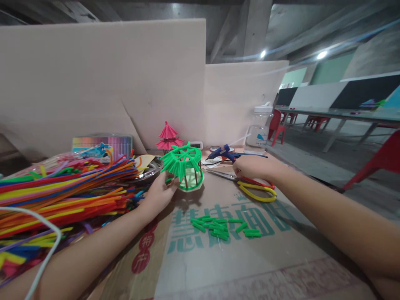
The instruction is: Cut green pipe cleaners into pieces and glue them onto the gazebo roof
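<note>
While left fingers (165,183) grip the green pavilion (185,166), right hand (250,166) curls over scissors (246,183)

Pink paper pagoda (168,137), marker box (103,146), water jug (259,129) behind.

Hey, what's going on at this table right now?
A person is at a craft table covered in cardboard. The left hand holds a small green pavilion made of pipe cleaners. The right hand reaches toward the scissors and a blue glue gun; whether it grips anything cannot be told. Cut green pieces lie in front, a big heap of coloured pipe cleaners on the left, and a pink pavilion behind.
</note>
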`<state>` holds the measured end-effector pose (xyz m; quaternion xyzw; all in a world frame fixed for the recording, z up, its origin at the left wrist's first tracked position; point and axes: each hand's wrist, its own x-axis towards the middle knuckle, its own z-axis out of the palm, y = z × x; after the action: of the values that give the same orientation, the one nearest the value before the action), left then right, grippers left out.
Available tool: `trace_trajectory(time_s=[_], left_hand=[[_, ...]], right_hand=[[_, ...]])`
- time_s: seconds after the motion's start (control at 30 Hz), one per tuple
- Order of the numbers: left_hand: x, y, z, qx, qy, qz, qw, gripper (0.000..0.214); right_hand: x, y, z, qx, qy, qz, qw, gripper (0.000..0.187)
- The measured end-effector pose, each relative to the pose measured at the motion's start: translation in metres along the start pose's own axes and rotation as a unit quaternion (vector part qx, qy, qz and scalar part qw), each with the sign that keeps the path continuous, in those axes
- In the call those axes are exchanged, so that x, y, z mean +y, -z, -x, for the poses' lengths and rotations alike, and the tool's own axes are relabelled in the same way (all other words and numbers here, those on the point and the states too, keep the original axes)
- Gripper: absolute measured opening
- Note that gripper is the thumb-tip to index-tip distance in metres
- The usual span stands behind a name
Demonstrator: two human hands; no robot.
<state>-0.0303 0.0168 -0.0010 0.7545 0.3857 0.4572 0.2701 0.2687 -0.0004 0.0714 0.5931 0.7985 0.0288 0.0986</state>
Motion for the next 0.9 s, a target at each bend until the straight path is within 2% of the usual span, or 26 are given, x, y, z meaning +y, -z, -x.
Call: trace_trajectory(time_s=[0.4,0.53,0.6,0.8,0.9], left_hand=[[0.0007,0.0003,-0.0006,-0.002,0.006,0.000,1.000,0.038],[-0.0004,-0.0001,-0.0003,-0.003,0.017,-0.011,1.000,0.038],[-0.0005,-0.0002,-0.0005,-0.004,0.017,-0.014,1.000,0.038],[0.0004,0.0002,-0.0008,0.000,0.009,-0.013,1.000,0.037],[0.0025,0.0004,-0.0001,-0.001,0.011,-0.016,1.000,0.036]], right_hand=[[-0.0041,-0.0005,0.0049,-0.064,-0.004,0.019,0.998,0.018],[-0.0036,0.0002,0.0025,-0.075,-0.001,0.010,0.997,0.037],[-0.0039,-0.0023,0.0000,-0.070,0.001,0.005,0.998,0.041],[0.0009,-0.0066,-0.0049,-0.056,0.020,-0.034,0.998,0.020],[0.0039,-0.0022,-0.0048,-0.054,0.042,-0.088,0.994,0.016]])
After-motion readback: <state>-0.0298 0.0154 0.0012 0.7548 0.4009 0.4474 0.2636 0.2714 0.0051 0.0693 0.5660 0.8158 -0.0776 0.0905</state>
